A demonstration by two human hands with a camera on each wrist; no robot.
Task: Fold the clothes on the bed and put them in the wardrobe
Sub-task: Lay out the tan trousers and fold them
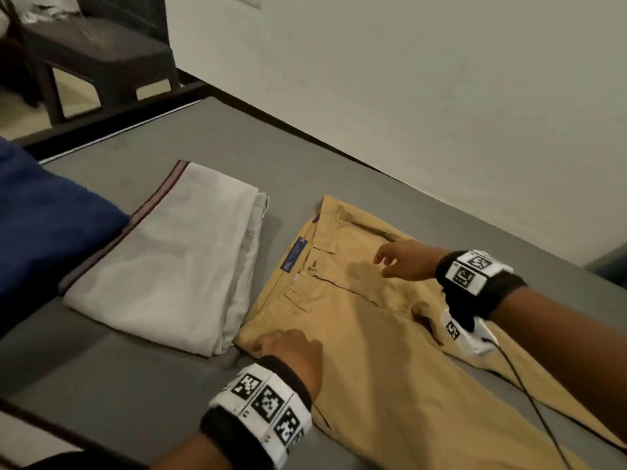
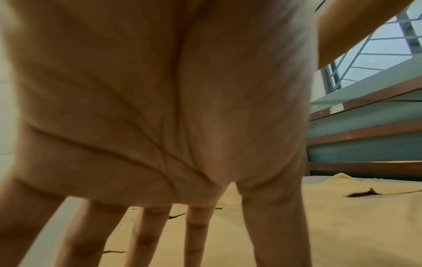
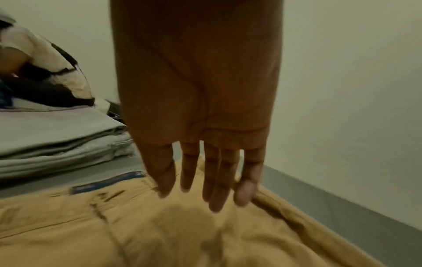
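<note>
Nearest the camera, the left hand (image 1: 288, 347) lies palm down on the tan trousers (image 1: 373, 351), at the near corner of the waistband end. In the left wrist view its fingers (image 2: 196, 231) are straight and spread, reaching down to the tan cloth; nothing is curled round the fabric, so the hand presses or rests flat and grips nothing. A black wristband with white coded markers (image 1: 264, 405) wraps that wrist.

The trousers are spread flat on the grey bed (image 1: 210, 137), waistband towards the left, legs running off to the lower right. A button (image 1: 312, 266) and a blue label (image 1: 294, 254) show at the open waist.

Further on, the right hand (image 1: 403, 261) is held over the upper part of the trousers, near the fly. In the right wrist view its fingers (image 3: 214, 180) are extended and close together, pointing down at the cloth with a shadow under them; they hold nothing, and whether the tips touch the fabric I cannot tell. A marked band (image 1: 475, 271) sits on this wrist too, and a black cable (image 1: 529, 395) trails from it across the trouser leg.

Just beside the waistband, to the left, lies a folded pale grey garment (image 1: 163, 266) with a dark red stripe along one edge. A blue cloth (image 1: 44, 225) overlaps its far-left side. Beyond the bed stand a pale wall (image 1: 407, 79) and a dark stool (image 1: 98, 59).
</note>
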